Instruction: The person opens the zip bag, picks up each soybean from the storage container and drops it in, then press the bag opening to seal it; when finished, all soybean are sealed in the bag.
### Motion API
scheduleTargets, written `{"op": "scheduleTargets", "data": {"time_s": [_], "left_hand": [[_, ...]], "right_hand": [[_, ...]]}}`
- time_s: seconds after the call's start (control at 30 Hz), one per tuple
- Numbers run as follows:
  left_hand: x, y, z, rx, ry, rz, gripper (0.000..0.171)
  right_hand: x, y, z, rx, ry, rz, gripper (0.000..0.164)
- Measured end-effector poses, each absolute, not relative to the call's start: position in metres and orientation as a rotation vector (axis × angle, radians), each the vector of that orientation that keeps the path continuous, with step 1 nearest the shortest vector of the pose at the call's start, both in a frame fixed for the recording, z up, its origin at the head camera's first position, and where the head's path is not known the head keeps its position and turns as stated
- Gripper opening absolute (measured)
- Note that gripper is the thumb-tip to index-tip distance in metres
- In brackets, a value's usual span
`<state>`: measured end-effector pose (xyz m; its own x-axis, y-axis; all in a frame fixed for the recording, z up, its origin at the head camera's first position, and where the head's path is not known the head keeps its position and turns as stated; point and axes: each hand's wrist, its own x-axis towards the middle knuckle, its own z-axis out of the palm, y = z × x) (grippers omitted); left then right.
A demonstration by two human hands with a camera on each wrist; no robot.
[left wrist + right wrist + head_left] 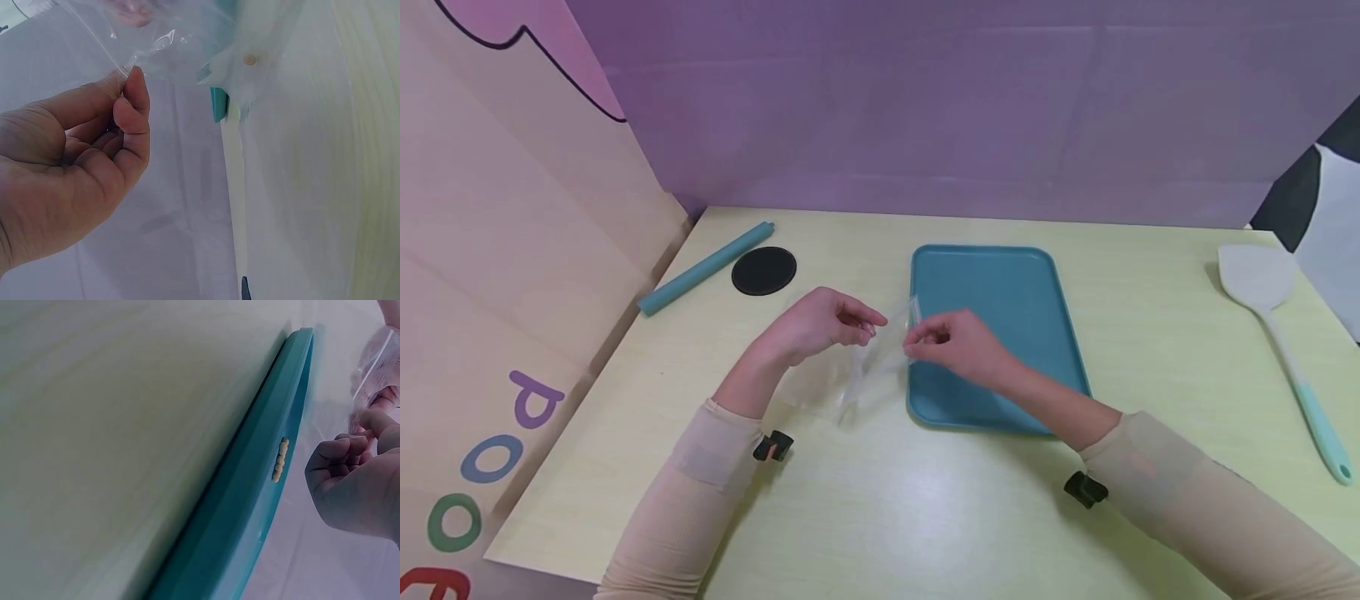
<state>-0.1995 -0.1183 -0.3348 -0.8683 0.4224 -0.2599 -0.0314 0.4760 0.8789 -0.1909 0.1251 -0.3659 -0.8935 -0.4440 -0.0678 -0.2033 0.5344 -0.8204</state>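
Note:
A clear plastic bag (880, 354) hangs between my two hands, over the table and the left edge of the blue tray (985, 283). My left hand (822, 327) pinches the bag's edge between thumb and forefinger, as the bag (181, 37) shows in the left wrist view. From the tray side, my right hand (958, 346) pinches another part of the edge with thumb and fingertips. Below the right hand, a short row of small beige round pieces (280, 460) lies in the tray in the right wrist view; the right arm hides them in the head view.
At the back left, a blue-green rod (707, 268) lies beside a black round disc (764, 271). A white spatula (1258, 275) with a mint handle rests at the right side of the pale table (880, 517). A purple backdrop (962, 108) stands behind.

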Motion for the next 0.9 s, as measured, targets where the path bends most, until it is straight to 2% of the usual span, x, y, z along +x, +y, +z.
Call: {"op": "scheduleTargets", "data": {"time_s": [0.47,0.9], "left_hand": [[-0.199,-0.117,-0.335,0.345,2.274,1.379,0.03],[-0.2,-0.117,-0.333,0.315,2.289,1.357,0.031]], "right_hand": [[-0.191,0.129,-0.369,-0.541,2.514,-1.265,0.013],[-0.202,0.133,-0.365,-0.432,2.417,-1.568,0.018]]}}
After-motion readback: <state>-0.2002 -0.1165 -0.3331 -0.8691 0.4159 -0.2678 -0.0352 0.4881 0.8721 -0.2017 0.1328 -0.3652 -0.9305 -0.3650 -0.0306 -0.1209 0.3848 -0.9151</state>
